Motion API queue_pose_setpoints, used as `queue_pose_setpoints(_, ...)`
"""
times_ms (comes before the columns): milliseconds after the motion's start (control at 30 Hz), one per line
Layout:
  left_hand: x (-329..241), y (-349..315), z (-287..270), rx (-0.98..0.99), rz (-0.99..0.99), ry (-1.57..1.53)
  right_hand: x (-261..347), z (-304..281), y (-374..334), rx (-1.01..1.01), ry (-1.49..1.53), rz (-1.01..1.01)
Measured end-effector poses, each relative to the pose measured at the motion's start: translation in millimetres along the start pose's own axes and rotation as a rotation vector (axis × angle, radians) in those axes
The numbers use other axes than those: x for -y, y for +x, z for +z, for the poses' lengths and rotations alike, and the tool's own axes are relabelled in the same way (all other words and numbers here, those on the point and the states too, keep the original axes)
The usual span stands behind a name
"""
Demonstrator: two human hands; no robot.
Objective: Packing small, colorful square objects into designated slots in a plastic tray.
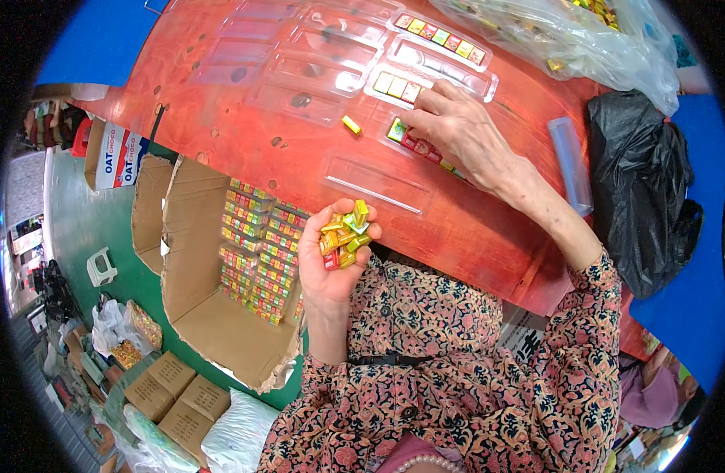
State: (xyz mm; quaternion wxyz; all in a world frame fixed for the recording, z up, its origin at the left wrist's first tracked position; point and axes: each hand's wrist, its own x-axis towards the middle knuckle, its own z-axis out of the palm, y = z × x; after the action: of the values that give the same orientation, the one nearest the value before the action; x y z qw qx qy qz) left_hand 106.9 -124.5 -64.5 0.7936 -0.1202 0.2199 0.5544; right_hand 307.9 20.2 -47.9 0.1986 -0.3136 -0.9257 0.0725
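Note:
My left hand (331, 260) is palm up with fingers curled round a heap of small yellow, green and red wrapped candies (348, 236). Over the red table, my right hand (465, 138) reaches to a clear plastic tray (370, 89) with a part-row of candies in it. Its fingertips are bent together at the row's end; whether they pinch a candy is hidden. Below that hand lies another row of candies (396, 130), partly covered by the fingers. Farther off, a tray holds a longer row of candies (440, 36). One loose yellow candy (351, 124) lies left of the trays.
Clear trays (299, 75) spread over the far left tabletop. A clear bag of candies (567, 47) sits far right, above a black plastic bag (638, 189) and a bluish clear plastic piece (569, 167). At left, an open carton (197, 229) holds many candy rows.

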Motion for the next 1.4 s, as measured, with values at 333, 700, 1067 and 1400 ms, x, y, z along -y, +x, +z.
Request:
queue_pose_setpoints(333,0,1,-2,-0.008,0.004,-0.015,2,4,-1,-0.057,0.083,-0.040)
queue_pose_setpoints(700,-1,6,-3,-0.013,-0.022,-0.020,-4,-1,-3,-0.025,0.091,0.039)
queue_pose_setpoints(1067,12,12,6,-0.144,0.027,0.043,-39,-46,-30,0.074,0.219,0.177)
queue_pose_setpoints(1400,12,13,5,-0.125,0.011,0.048,-13,-64,-46,0.390,0.148,0.065)
